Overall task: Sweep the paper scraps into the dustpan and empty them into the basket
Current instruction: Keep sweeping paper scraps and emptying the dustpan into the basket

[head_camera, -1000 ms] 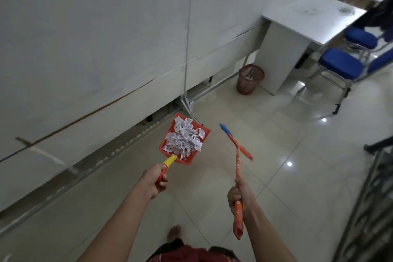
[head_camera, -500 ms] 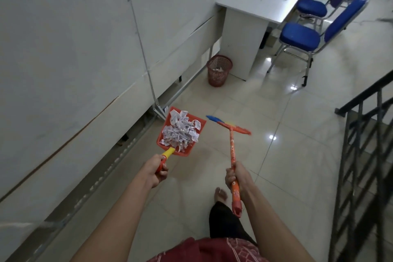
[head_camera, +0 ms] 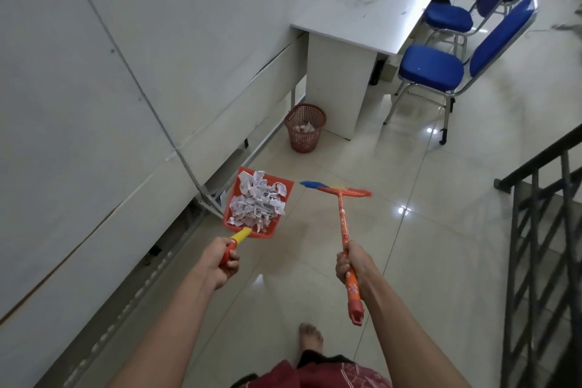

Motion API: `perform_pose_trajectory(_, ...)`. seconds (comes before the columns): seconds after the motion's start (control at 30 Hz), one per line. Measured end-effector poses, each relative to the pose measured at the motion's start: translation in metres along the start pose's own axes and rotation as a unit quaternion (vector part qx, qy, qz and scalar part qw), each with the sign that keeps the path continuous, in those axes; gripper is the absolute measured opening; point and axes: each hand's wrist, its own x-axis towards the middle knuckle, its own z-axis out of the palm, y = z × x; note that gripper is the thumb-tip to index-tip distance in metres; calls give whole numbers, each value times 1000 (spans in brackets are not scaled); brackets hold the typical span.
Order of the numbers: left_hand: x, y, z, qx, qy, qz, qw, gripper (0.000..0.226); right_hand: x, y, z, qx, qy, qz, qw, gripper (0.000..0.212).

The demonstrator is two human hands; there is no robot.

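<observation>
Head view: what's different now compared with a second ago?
The person has walked toward the basket, which now looks nearer, beside the desk. Nothing was let go: the left hand still holds the dustpan full of paper scraps, the right hand the broom.

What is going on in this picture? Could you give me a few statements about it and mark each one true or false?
1. The left hand holds the handle of the dustpan, which is heaped with paper scraps. True.
2. The basket is empty. False: some white scraps lie inside it.
3. The right hand holds the broom by its handle. True.
4. The basket stands on top of the white desk. False: it stands on the floor, beside the desk and near the wall.
5. The dustpan is tipped over the basket. False: it is held short of the basket, with the scraps in it.
</observation>
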Motion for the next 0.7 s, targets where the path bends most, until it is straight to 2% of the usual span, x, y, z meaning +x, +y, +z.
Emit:
perform_pose_trajectory(0.33,47,74,95,-21,-12,22,999,8,44,-91,13,-56,36,-36,997,24)
perform_pose_trajectory(0.53,81,122,149,-6,-24,27,999,18,77,-156,41,-92,53,-42,993,20)
perform_pose_trajectory(0.7,115,159,184,-8,-14,18,1000,16,93,-210,61,-118,61,-45,990,19)
